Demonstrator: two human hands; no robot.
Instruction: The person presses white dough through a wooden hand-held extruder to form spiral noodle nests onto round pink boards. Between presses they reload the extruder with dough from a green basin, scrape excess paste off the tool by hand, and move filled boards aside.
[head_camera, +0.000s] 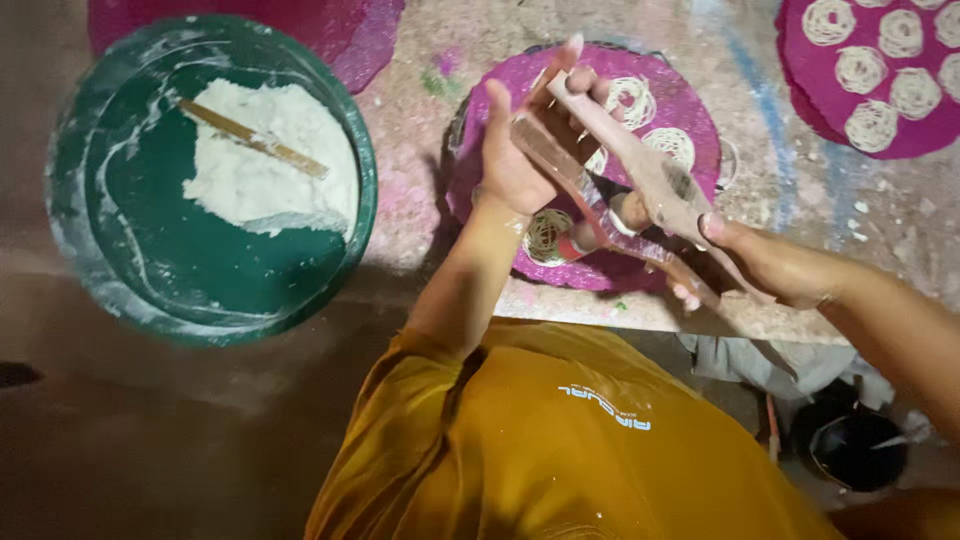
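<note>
Over a dusty, pink-stained floor, we look down past an ochre garment (560, 440) at two hands working a hinged wooden press (620, 195). The left hand (515, 150) has its fingers wrapped round the far ends of the press's two arms; the right hand (765, 265) grips the near ends. Both are closed on the tool. We judge the pressing itself to be the step in hand: one coil of pale strands (548, 236) lies beneath the press's barrel on the round magenta mat (690, 105). A next squeeze would call for bare mat under the barrel (a small shift should do). We count three coils on this mat, partly hidden by the press, and at least seven on a second magenta mat (800, 70) far right. Farther left sits one green basin (130, 290) holding one mound of white dough (270, 160) and one wooden stick (250, 138).
</note>
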